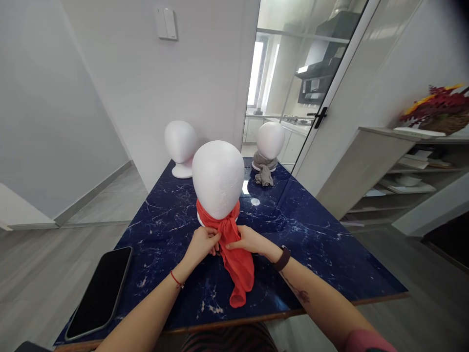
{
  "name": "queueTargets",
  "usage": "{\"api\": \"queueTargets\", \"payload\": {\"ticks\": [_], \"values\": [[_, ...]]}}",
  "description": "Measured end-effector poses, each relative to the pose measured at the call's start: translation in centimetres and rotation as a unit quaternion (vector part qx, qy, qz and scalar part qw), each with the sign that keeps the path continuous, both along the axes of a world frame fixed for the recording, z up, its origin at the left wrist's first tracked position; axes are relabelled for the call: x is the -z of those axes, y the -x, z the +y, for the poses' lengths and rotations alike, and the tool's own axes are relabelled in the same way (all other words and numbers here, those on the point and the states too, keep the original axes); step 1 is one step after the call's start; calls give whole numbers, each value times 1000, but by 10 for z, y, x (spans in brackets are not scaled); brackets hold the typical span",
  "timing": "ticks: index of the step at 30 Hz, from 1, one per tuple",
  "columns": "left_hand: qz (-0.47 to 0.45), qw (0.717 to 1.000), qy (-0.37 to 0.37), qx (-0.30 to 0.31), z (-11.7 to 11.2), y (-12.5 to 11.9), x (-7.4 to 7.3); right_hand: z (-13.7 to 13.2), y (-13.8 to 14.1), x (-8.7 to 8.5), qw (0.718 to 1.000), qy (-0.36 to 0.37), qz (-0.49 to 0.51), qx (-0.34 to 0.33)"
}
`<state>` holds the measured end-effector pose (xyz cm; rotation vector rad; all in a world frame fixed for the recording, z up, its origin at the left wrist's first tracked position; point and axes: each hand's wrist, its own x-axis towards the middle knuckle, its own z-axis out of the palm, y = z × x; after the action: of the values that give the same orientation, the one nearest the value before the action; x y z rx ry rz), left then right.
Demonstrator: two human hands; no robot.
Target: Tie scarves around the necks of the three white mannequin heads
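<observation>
A red thin cloth scarf (pixel 240 266) goes around the neck of a big white foam head (pixel 218 178). The head stands on the dark blue stone-look bench (pixel 311 230). The scarf is bunched up at the front of the neck, right under the head. From there its long end runs down onto the bench, toward the person and a little to the right. Its tip lies near the front edge of the bench.

The left hand (pixel 202 244) and the right hand (pixel 249 240) meet at the bunched spot, one on each side. The left fingers (pixel 214 240) are closed on the scarf from the left. The right fingers (pixel 231 246) pinch it from the right, and the long end passes just under them. Both hands touch the scarf, so neither one is nearer.

A flat black phone (pixel 100 291) lies at the left of the bench, well apart. Two smaller-looking white foam heads (pixel 180 142) stand at the far end, and one wears a grey scarf (pixel 263 168).
</observation>
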<state>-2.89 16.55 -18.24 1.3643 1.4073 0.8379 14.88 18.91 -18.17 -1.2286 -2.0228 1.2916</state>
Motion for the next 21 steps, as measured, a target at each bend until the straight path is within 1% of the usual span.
{"api": "queueTargets", "payload": {"ticks": [3,5,6,7,8,9,10,12,13,14,15,16,18,19,20,21], "values": [[1,1000,7,5,1,1,-1,1,-3,-5,999,27,21,-37],[9,1000,16,3,1,5,-4,5,-11,-10,995,59,30,-72],[10,1000,20,-4,2,9,-7,9,-17,-13,993,82,32,-76],[5,1000,18,-21,3,14,-9,14,-23,-14,992,103,33,-61],[-6,999,6,-50,4,19,-10,20,-28,-15,992,120,36,-24],[-18,995,-17,-92,6,24,-11,26,-33,-13,991,122,44,29],[-29,988,-50,-144,8,30,-10,33,-36,-10,989,100,53,90],[-21,960,-124,-251,15,38,-3,45,-36,1,978,1,60,199],[-1,945,-151,-289,19,40,1,50,-33,8,969,-58,54,234],[20,937,-167,-306,23,40,6,54,-29,15,960,-110,44,252],[36,937,-173,-300,26,39,11,57,-23,22,955,-146,33,257],[42,945,-176,-272,29,37,15,58,-17,28,952,-168,25,255],[31,964,-188,-187,33,32,20,59,-6,37,951,-195,20,239],[26,968,-199,-153,33,29,22,59,-1,40,951,-203,21,232],[29,968,-211,-130,33,27,22,59,2,43,951,-207,24,226],[37,967,-222,-122,32,25,22,58,4,44,952,-209,28,222]]}}
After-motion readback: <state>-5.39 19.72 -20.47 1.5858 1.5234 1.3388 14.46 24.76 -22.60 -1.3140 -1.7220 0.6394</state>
